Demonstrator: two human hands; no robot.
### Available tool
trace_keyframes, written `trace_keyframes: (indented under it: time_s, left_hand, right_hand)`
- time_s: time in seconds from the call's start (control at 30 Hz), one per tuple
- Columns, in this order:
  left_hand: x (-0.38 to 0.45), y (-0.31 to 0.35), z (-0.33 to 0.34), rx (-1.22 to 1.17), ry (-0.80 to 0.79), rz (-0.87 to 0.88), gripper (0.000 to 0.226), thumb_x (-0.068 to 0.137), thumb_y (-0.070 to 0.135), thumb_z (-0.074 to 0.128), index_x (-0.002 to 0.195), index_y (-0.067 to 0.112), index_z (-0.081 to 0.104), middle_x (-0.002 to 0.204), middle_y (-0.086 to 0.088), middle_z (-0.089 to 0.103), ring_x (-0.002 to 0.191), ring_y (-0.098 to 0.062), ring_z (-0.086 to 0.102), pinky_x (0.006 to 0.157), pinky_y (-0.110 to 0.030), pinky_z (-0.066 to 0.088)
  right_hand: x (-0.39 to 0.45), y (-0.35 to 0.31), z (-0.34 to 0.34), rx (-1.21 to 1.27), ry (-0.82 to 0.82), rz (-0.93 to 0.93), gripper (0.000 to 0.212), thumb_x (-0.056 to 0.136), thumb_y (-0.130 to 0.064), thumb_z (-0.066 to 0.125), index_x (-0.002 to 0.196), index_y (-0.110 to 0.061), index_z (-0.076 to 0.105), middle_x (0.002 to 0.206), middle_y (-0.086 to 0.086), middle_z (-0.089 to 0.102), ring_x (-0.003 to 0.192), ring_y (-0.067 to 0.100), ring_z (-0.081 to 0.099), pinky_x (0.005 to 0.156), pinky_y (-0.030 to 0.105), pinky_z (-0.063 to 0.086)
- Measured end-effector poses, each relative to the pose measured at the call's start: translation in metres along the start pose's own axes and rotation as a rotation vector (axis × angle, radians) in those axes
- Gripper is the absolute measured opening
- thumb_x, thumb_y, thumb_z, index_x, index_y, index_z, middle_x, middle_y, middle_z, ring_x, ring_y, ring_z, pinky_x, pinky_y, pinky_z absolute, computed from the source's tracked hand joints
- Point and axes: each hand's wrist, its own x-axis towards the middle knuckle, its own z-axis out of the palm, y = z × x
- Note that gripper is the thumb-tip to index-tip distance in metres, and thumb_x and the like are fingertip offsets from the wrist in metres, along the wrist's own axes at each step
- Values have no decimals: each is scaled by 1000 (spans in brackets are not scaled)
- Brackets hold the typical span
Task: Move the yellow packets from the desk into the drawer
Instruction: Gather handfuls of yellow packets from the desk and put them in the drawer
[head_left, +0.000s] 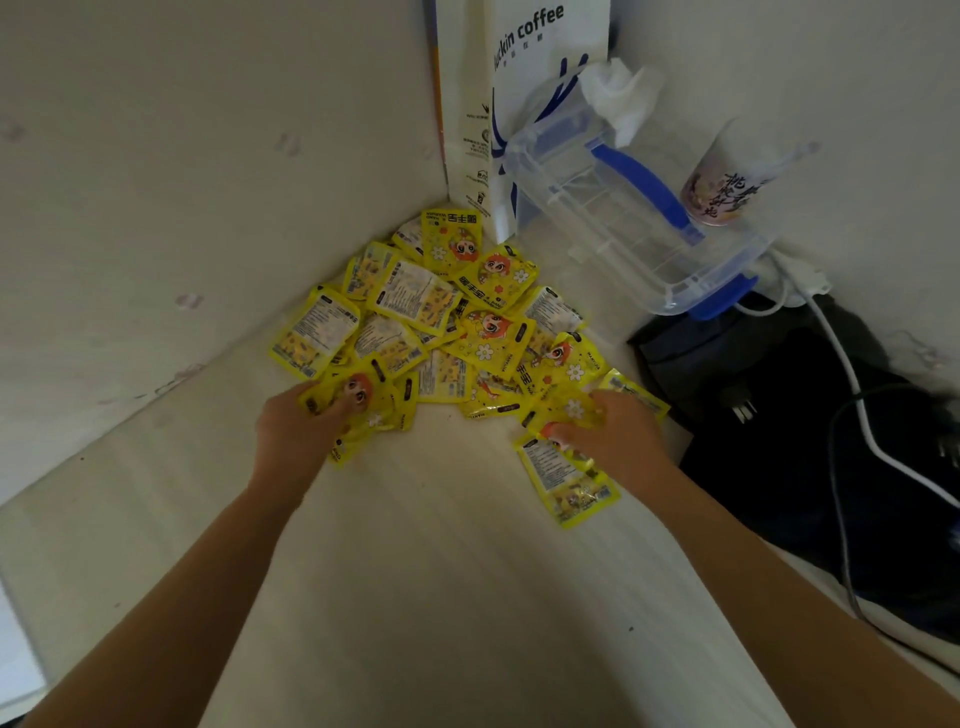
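**Both hands on the packet pile, bench corner**

Pale bench running into a corner where two off-white walls meet, upper centre of the frame. Dim light.

Yellow packets heaped loose in that corner, overlapping, some face up with a cartoon figure and flowers, others showing white printed backs. Pile spreads from the corner down to mid-frame, all of it lying on the bench.

Left hand at the lower left edge of the pile, thumb curled over a face-up packet, fingers underneath among several more; grip pinching packets. Right hand at the lower right edge, fingers bent down onto a crumpled packet, grip closed on it. One packet lies back-up just below that hand, partly under the wrist. Both forearms reach in from the bottom corners of the frame.

Upper centre: white paper coffee bag standing upright against the wall. Just right of it, clear plastic container with blue clips, tilted; white tissue above it. Printed cup beside the container at upper right. Right side: dark fabric item on the bench, white cable and a dark cable trailing over it.
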Motion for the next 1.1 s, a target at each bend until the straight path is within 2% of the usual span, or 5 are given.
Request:
trace_keyframes:
  time_s: [0.17, 0.43, 0.57, 0.83, 1.1]
  left_hand:
    - [16, -27, -4, 355, -146, 11, 47, 72, 41, 80, 106, 10, 72, 105, -8, 68, 95, -27, 64, 82, -36, 48]
    - [15, -46, 5, 770, -290, 556, 41, 87, 30, 67, 124, 16, 61, 150, -1, 40, 146, -22, 21, 113, -46, 28]
    - [-6, -45, 12, 786, -312, 502, 46, 95, 33, 54, 138, 17, 47, 149, -5, 42, 142, -20, 32, 117, -42, 19]
    - [-54, -62, 14, 776, -244, 504, 45, 87, 48, 51, 117, 16, 60, 106, -5, 62, 101, -30, 60, 95, -42, 43]
    - [-62, -60, 23, 722, -295, 245, 74, 95, 44, 48, 153, 22, 8, 161, -1, 13, 149, -20, -1, 119, -46, 4]
  right_hand:
    - [-25, 30, 22, 45, -21, 108, 40, 75, -53, 69, 94, -18, 66, 81, -8, 66, 79, 13, 64, 73, 34, 54]
    - [-32, 42, 60, -417, 176, -159, 47, 90, -42, 58, 128, -14, 52, 135, 7, 47, 123, 30, 40, 100, 39, 41]
    - [-38, 49, 75, -519, 160, -235, 57, 86, -34, 65, 134, -9, 49, 138, 9, 51, 130, 33, 42, 103, 42, 43]
    - [-61, 65, 83, -569, 243, -328, 44, 68, -31, 83, 100, -10, 63, 106, 11, 64, 102, 33, 61, 79, 40, 57]
    - [-67, 69, 97, -573, 206, -346, 71, 72, -31, 80, 126, 1, 48, 136, 22, 52, 128, 42, 49, 95, 51, 50]
